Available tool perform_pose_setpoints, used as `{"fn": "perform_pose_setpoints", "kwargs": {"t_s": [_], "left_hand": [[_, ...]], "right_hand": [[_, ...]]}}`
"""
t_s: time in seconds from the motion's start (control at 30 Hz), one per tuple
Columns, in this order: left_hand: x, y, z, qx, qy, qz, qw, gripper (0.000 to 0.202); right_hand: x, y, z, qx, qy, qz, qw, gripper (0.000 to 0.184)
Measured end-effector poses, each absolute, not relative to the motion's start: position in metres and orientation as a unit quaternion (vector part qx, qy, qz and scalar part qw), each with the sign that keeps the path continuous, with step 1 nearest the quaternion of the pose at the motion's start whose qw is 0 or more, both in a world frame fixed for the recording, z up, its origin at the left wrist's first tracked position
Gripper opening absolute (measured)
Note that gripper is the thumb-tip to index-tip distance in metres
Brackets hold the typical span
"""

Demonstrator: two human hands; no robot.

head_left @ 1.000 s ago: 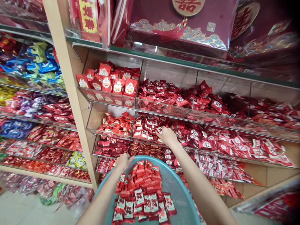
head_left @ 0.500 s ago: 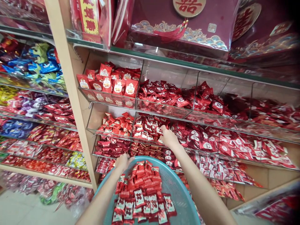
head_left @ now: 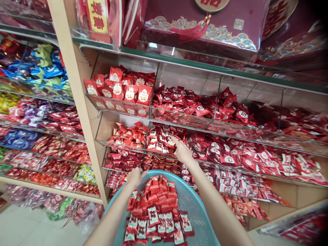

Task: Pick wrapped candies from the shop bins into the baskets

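Observation:
My left hand (head_left: 135, 177) grips the near rim of a teal plastic basket (head_left: 197, 205), which holds a heap of red wrapped candy packets (head_left: 151, 212). My right hand (head_left: 182, 152) reaches past the basket into a clear acrylic bin of red-and-white wrapped candies (head_left: 164, 141). Its fingers are extended and rest on the packets at the bin's front. I cannot see any packet held in that hand.
A wooden shelf upright (head_left: 84, 112) stands left of the tiers of clear bins. Red packets fill the bins around my hands, and more colourful sweets fill the shelves at left. Red gift boxes (head_left: 202, 27) sit above, and a tiled floor (head_left: 33, 229) lies below left.
The fingers of my right hand have straightened and spread over the candies. My left hand stays on the rim. The view has shifted slightly.

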State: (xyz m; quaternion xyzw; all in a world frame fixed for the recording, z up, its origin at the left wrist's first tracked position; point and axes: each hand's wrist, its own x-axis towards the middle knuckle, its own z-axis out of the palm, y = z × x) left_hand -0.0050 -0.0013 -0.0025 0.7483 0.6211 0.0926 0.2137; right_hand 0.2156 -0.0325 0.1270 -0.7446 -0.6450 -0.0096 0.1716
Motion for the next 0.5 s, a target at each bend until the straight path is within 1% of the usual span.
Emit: {"fn": "perform_pose_setpoints", "kwargs": {"t_s": [0.07, 0.13, 0.2, 0.33, 0.43, 0.5], "left_hand": [[-0.005, -0.001, -0.003, 0.745, 0.623, 0.093, 0.220, 0.041], [-0.005, -0.001, -0.004, 0.742, 0.625, 0.093, 0.224, 0.041], [-0.005, -0.001, -0.004, 0.741, 0.627, 0.092, 0.224, 0.042], [-0.005, -0.001, -0.005, 0.743, 0.626, 0.094, 0.218, 0.041], [-0.005, -0.001, -0.006, 0.745, 0.624, 0.097, 0.214, 0.041], [-0.005, -0.001, -0.006, 0.746, 0.624, 0.098, 0.213, 0.041]], "right_hand": [[0.219, -0.028, 0.120, -0.729, -0.649, 0.033, 0.217, 0.066], [0.222, -0.023, 0.116, -0.705, -0.648, 0.070, 0.280, 0.058], [0.224, -0.020, 0.113, -0.682, -0.639, 0.091, 0.344, 0.050], [0.223, -0.016, 0.110, -0.649, -0.602, 0.121, 0.449, 0.039], [0.220, -0.018, 0.108, -0.602, -0.602, 0.123, 0.510, 0.037], [0.217, -0.022, 0.109, -0.573, -0.606, 0.132, 0.536, 0.037]]}}
